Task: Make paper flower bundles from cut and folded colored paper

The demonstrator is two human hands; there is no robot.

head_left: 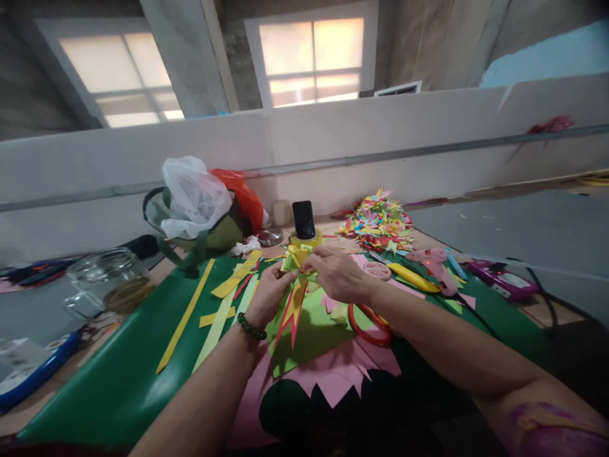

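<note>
My left hand (272, 291) and my right hand (339, 271) meet over the green mat, fingers closed around a yellow and green paper rosette (299, 256). Yellow and red ribbon tails (291, 312) with notched ends hang down from it. Beneath lies a sheet of light green paper (314, 346) on top of pink paper (333, 381) with a zigzag-cut edge. Red-handled scissors (366, 327) rest by my right wrist, their blades hidden. Left of my hands are yellow paper strips (185, 317) and pale green strips (219, 327).
A pink glue gun (435, 263), a yellow cutter (413, 277) and a purple device (504, 279) lie to the right. Behind stand a phone (303, 220) on a tape roll (306, 240) and a paper-flower pile (380, 222). A bag (214, 228) and glass jar (107, 279) are left.
</note>
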